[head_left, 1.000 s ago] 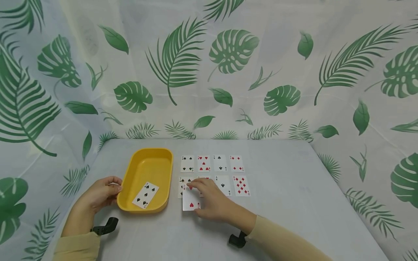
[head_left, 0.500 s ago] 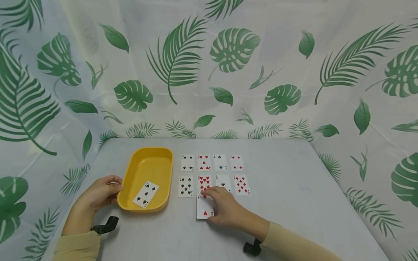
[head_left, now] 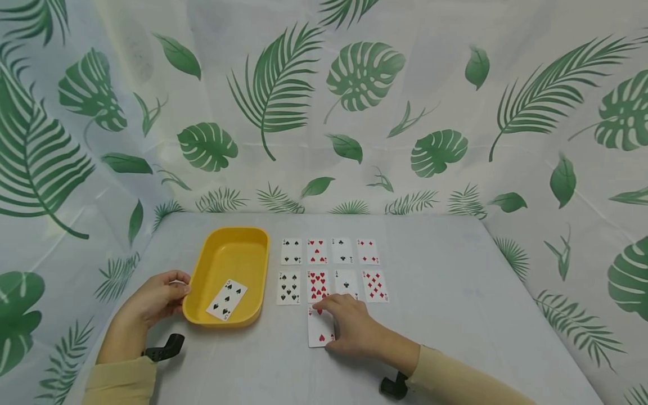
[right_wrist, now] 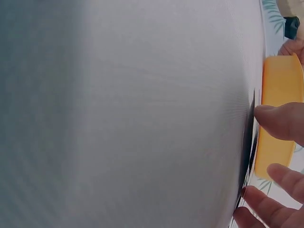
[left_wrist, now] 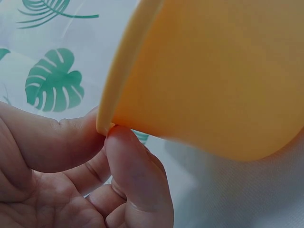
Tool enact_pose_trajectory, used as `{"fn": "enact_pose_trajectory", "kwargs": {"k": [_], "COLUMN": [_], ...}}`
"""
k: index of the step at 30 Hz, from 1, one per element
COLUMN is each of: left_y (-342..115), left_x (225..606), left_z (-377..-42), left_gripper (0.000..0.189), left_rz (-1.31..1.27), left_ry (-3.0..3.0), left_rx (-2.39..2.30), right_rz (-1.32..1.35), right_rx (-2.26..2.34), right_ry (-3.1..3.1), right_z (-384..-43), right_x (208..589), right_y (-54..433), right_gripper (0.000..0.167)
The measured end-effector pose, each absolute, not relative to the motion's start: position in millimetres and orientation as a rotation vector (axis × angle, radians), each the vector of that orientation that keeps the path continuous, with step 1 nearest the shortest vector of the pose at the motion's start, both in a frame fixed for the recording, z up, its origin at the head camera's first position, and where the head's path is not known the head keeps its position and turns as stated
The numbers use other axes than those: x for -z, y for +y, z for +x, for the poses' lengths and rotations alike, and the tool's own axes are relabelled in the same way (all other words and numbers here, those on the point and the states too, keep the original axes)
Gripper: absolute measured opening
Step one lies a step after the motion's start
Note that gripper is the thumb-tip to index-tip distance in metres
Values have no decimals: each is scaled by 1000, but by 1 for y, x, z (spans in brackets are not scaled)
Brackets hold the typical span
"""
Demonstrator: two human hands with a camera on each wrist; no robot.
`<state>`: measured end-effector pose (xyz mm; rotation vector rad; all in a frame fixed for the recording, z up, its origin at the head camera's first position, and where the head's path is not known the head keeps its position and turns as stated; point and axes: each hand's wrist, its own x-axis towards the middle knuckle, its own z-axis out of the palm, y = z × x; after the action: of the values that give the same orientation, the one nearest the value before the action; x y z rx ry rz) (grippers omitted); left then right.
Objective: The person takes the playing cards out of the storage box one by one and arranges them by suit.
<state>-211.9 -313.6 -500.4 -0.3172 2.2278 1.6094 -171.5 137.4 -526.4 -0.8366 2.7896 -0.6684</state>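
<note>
My left hand (head_left: 161, 298) pinches the rim of a yellow plastic tray (head_left: 260, 264) between thumb and fingers; the left wrist view shows the pinch on the tray's lip (left_wrist: 124, 61) closely. Inside the tray lies a five of spades (head_left: 226, 300). My right hand (head_left: 354, 326) holds a two of hearts (head_left: 320, 332) by its edges, fingers along the top and thumb at the lower right corner. That card is face up, just in front of the many-pip hearts card (head_left: 318, 284). In the right wrist view the thumb (right_wrist: 280, 121) meets the card's thin edge, low over the table.
Face-up cards lie in two rows right of the tray, among them a four of spades (head_left: 291, 251), a two of clubs (head_left: 342, 251), a seven of spades (head_left: 288, 288) and an ace of clubs (head_left: 346, 283). A leaf-print cloth (head_left: 374, 129) stands behind the white table (head_left: 445, 337).
My right hand has carried the two of hearts rightward and toward me, off the seven of spades, then slightly lower. The left hand has stayed on the tray.
</note>
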Motion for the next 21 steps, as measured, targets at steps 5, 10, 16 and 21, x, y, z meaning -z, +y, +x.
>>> {"fn": "enact_pose_trajectory", "kwargs": {"k": [5, 10, 16, 21], "left_y": [-314, -312, -310, -309], "left_x": [499, 497, 494, 495], "left_z": [-212, -211, -209, -209], "left_gripper": [23, 25, 24, 24], "left_rz": [-309, -305, -316, -327], "left_ry": [2236, 2241, 2247, 2257], "left_rx": [-1602, -1599, -1597, -1590], "right_rz": [-830, -810, -830, -840], "right_rx": [656, 675, 723, 676], "right_ry": [2801, 2810, 2816, 2827], "right_z": [-170, -170, -172, -175], "right_x": [526, 525, 526, 523], "right_y": [138, 138, 138, 132], "right_gripper": [79, 81, 85, 95]}}
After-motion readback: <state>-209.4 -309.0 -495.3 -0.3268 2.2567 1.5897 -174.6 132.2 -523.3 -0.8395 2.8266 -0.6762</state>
